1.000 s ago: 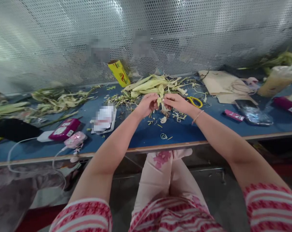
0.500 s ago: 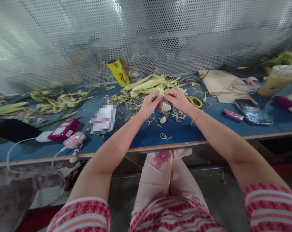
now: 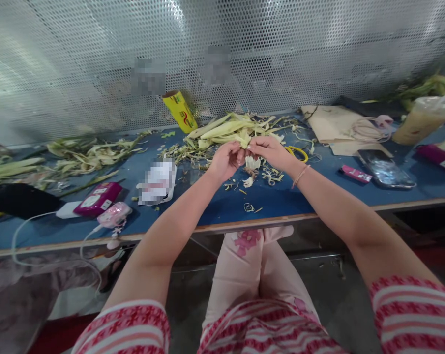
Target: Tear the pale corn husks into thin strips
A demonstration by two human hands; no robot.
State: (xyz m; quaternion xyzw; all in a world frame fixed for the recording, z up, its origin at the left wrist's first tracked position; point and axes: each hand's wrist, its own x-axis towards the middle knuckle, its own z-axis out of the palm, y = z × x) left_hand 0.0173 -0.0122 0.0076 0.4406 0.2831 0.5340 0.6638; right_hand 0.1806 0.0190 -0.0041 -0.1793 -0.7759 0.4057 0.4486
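Both hands meet above the blue table (image 3: 222,209). My left hand (image 3: 226,160) is closed, its fingers curled around the lower left of a pale yellow-green corn husk piece (image 3: 244,139). My right hand (image 3: 264,149) pinches the same piece from the right with thumb and fingertips. The fingers partly hide the piece, so its full shape cannot be made out. Just behind lies a heap of corn husks (image 3: 225,129). Below the hands, pale husk petals (image 3: 252,163) and thin husk scraps (image 3: 272,174) lie on the table.
Yellow-handled scissors (image 3: 299,153) lie right of my right hand. A yellow cardboard tube (image 3: 180,112) leans near the perforated metal panel. Left are a white packet (image 3: 159,179), a purple box (image 3: 99,198) and a cable. A phone (image 3: 386,169) and a drink cup (image 3: 425,120) stand right.
My left hand has shifted slightly left and its fingers have turned and curled more under the husk piece. My right hand stays nearly in place, still pinching.
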